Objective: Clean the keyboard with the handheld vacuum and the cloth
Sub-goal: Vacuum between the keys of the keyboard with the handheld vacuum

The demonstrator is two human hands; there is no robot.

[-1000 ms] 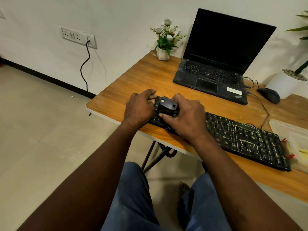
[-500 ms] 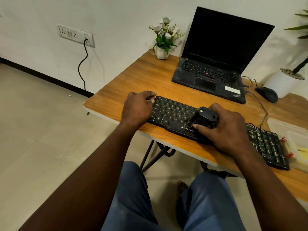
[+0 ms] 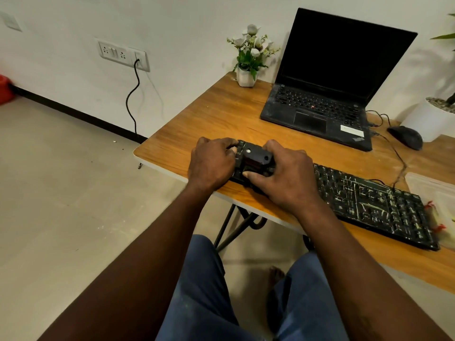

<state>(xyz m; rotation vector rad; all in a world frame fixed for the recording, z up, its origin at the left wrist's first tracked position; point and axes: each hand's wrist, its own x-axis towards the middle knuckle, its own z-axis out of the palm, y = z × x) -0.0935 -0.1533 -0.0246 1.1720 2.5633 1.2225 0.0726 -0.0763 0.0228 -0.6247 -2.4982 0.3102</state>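
Vacuuming stage; cloth wipe not yet done.
The right hand point(image 3: 288, 180) grips the small black boxy handheld vacuum point(image 3: 256, 158) on the left end of the long black plastic keyboard point(image 3: 369, 203), and the left hand point(image 3: 211, 163) curls over that end. The keyboard's right half looks streaked; no cloth is clearly visible.

Room w/ white wall point(image 3: 184, 20) & beige floor point(image 3: 61, 205).
Wood tabletop point(image 3: 221, 114), black legs point(image 3: 224, 227); socket panel point(image 3: 123, 55) on wall, black skirting point(image 3: 73, 113) below.
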